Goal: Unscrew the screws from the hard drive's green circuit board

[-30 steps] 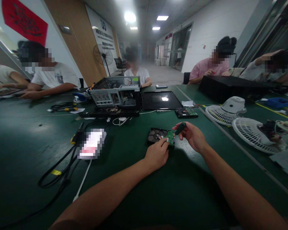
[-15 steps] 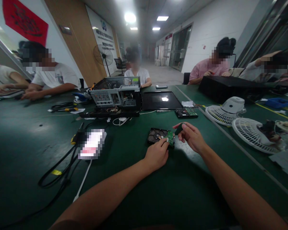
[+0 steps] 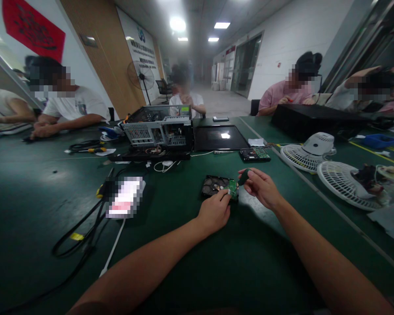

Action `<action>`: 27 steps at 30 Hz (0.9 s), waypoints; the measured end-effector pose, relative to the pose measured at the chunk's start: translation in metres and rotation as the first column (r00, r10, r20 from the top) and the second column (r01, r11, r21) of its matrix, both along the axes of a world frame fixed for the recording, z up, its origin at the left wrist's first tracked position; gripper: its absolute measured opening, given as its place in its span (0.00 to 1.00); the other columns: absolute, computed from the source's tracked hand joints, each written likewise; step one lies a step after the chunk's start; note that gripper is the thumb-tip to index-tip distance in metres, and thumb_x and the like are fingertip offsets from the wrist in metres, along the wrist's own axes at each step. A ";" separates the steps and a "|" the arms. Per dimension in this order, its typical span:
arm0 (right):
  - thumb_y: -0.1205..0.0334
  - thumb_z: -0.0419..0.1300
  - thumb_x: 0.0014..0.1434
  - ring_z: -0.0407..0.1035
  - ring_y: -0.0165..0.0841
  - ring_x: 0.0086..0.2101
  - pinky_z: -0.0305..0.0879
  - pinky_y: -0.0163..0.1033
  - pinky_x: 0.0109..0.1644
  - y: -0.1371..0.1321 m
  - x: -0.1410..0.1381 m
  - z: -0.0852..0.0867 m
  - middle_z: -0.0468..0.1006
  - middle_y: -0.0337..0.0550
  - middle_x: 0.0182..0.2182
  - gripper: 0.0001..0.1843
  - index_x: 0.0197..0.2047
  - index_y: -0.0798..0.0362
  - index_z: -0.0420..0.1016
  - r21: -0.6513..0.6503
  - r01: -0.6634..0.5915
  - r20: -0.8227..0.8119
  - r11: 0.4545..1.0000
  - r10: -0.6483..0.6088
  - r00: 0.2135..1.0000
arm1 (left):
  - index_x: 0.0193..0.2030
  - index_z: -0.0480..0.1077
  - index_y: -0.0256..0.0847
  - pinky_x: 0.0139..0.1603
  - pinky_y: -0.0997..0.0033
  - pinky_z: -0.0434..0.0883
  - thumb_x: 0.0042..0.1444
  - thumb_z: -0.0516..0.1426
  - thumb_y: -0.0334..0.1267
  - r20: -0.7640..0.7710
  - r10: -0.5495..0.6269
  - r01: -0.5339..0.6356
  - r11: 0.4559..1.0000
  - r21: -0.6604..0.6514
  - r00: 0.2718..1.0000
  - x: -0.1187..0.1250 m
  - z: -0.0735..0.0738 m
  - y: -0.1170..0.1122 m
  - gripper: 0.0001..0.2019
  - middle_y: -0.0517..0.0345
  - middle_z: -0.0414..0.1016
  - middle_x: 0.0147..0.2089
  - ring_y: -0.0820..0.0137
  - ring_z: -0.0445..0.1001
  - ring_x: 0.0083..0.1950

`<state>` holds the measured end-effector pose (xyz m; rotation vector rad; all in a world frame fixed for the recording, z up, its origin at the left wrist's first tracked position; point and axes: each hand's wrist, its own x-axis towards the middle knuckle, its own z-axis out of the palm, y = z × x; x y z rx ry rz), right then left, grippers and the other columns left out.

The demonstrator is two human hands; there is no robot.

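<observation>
A hard drive (image 3: 212,185) lies on the green table in front of me, its green circuit board (image 3: 232,184) facing up at the right end. My left hand (image 3: 216,211) grips the near edge of the drive, fingertips by the board. Pinched in my right hand (image 3: 262,187) is a screwdriver with a dark green handle (image 3: 243,176). It slants down toward the right end of the board. Its thin shaft is hard to make out, and I cannot tell whether the tip touches a screw.
Beyond the drive stand an opened computer case (image 3: 157,131), a dark flat panel (image 3: 221,137) and a second hard drive (image 3: 255,154). Left are a lit phone (image 3: 126,197) and black cables (image 3: 75,249). White fan parts (image 3: 341,183) lie right. Several people sit around the table.
My right hand and the screwdriver have shifted very slightly, with the handle now turned more upright. My left hand and the hard drive stay in place.
</observation>
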<state>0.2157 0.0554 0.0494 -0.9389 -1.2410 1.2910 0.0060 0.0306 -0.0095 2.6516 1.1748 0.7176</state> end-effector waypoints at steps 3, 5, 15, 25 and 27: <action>0.50 0.66 0.61 0.65 0.24 0.22 0.51 0.31 0.18 0.001 0.001 -0.001 0.81 0.46 0.43 0.14 0.44 0.51 0.77 0.022 0.015 0.007 1.000 -0.015 1.000 | 0.63 0.63 0.43 0.60 0.57 0.76 0.63 0.55 0.33 -0.001 0.004 -0.004 1.000 -0.002 1.000 0.000 0.000 0.000 0.21 0.50 0.67 0.66 0.59 0.73 0.60; 0.50 0.65 0.61 0.68 0.25 0.23 0.57 0.32 0.20 0.003 0.001 -0.002 0.81 0.47 0.44 0.14 0.43 0.51 0.76 0.024 0.002 -0.021 1.000 -0.002 1.000 | 0.63 0.63 0.43 0.59 0.57 0.76 0.64 0.55 0.33 -0.003 0.002 -0.002 1.000 -0.001 1.000 0.000 0.000 0.000 0.21 0.50 0.67 0.67 0.59 0.73 0.60; 0.49 0.62 0.64 0.64 0.26 0.22 0.53 0.32 0.19 0.003 0.002 -0.001 0.80 0.43 0.39 0.19 0.55 0.48 0.75 -0.026 -0.015 -0.078 1.000 0.013 0.997 | 0.62 0.63 0.43 0.59 0.57 0.76 0.64 0.55 0.33 -0.006 0.000 0.000 1.000 -0.006 1.000 0.000 0.002 0.000 0.20 0.49 0.67 0.66 0.59 0.73 0.60; 0.45 0.58 0.65 0.70 0.30 0.25 0.66 0.39 0.27 0.003 0.002 -0.001 0.82 0.50 0.46 0.18 0.44 0.51 0.76 -0.013 -0.050 -0.070 0.999 0.049 0.996 | 0.63 0.63 0.43 0.60 0.57 0.76 0.63 0.55 0.33 -0.013 0.004 -0.004 1.000 -0.011 1.000 0.000 0.001 0.000 0.20 0.49 0.66 0.67 0.58 0.73 0.61; 0.45 0.58 0.66 0.71 0.31 0.26 0.66 0.39 0.27 0.004 0.002 -0.002 0.82 0.49 0.44 0.17 0.44 0.50 0.75 -0.020 -0.062 -0.085 0.998 0.060 0.995 | 0.63 0.63 0.43 0.60 0.57 0.76 0.63 0.56 0.33 -0.015 0.000 0.000 1.000 -0.012 1.000 0.001 0.001 0.000 0.21 0.49 0.66 0.67 0.58 0.73 0.61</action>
